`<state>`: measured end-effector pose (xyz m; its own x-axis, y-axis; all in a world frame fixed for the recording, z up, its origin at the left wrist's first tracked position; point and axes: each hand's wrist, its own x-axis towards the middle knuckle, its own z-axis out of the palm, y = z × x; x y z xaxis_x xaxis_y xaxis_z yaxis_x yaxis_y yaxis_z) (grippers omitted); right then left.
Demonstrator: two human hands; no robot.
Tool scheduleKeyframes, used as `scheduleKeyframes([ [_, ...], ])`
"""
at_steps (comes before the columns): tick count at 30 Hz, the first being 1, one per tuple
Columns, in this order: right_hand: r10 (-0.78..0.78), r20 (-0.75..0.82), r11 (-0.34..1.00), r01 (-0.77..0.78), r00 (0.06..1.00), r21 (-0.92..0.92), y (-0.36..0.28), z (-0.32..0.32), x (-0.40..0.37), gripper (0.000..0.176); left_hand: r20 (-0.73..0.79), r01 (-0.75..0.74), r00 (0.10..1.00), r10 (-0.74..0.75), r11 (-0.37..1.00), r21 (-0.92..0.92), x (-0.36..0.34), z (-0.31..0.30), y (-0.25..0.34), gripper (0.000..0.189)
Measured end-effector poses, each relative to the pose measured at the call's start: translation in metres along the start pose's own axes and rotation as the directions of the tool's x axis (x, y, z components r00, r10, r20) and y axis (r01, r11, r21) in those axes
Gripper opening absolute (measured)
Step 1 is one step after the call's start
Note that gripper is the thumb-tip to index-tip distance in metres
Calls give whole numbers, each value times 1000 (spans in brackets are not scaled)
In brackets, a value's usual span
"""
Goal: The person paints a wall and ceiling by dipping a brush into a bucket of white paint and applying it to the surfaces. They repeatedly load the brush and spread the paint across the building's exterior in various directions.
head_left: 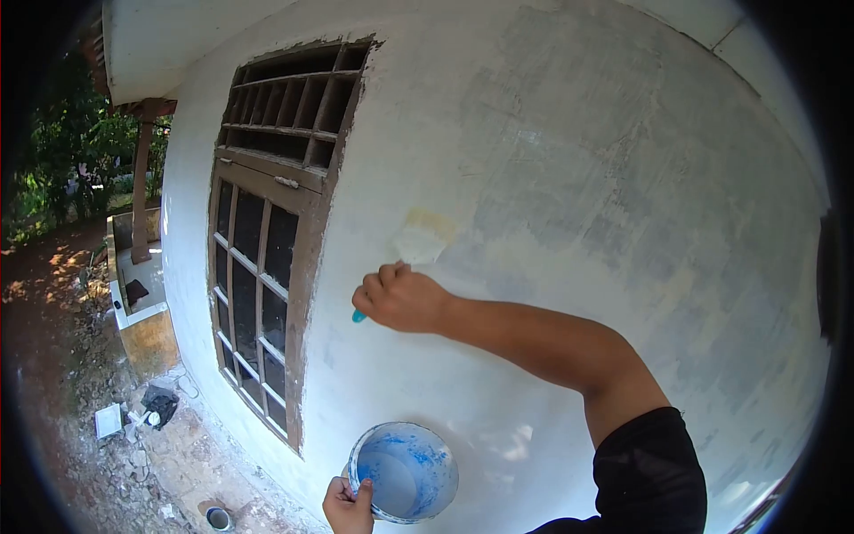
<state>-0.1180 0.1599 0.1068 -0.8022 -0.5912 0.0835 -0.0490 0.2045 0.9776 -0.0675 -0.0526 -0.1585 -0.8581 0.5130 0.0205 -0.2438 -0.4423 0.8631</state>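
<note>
My right hand (400, 296) is closed around the handle of a paintbrush (422, 235), whose turquoise handle end pokes out below the fist. Its pale, yellowish bristles lie at the surface of the wall (560, 240), which carries patchy white paint over grey. Low in the view, my left hand (349, 507) grips the rim of a paint bucket (406, 472), thumb over the edge. Blue smears line the inside of this bucket, and whitish paint covers its bottom.
Left of the brush is a brown wooden window (258, 276) with a slatted vent (294, 102) above it. On the rubble-strewn ground lie a small can (219, 519), a white square container (108, 421) and a black plastic bag (161, 405). A post (142, 187) stands farther left.
</note>
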Motion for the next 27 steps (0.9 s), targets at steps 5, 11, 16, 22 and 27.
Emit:
scheduleKeyframes([
  [5, 309, 27, 824, -282, 951, 492, -34, -48, 3, 17, -32, -46, 998, 47, 999, 29, -8, -11, 0, 31],
  [11, 549, 100, 532, -439, 830, 724, -51, -141, -48, 23, -51, -54, 997, 56, 998, 25, -7, -11, 5, 30],
  [16, 628, 412, -94, -461, 660, 883, -60, -173, -101, 23, -2, -30, 1000, 31, 996, 85, -11, 3, 18, 29],
  [22, 479, 648, -361, -540, 592, 760, -93, -185, -140, 22, 81, -17, 997, 7, 992, 125, -22, 33, 37, 29],
  [27, 410, 646, -435, -485, 644, 759, -118, -175, -164, 24, 181, -106, 980, 78, 982, 154, -33, 51, 46, 26],
])
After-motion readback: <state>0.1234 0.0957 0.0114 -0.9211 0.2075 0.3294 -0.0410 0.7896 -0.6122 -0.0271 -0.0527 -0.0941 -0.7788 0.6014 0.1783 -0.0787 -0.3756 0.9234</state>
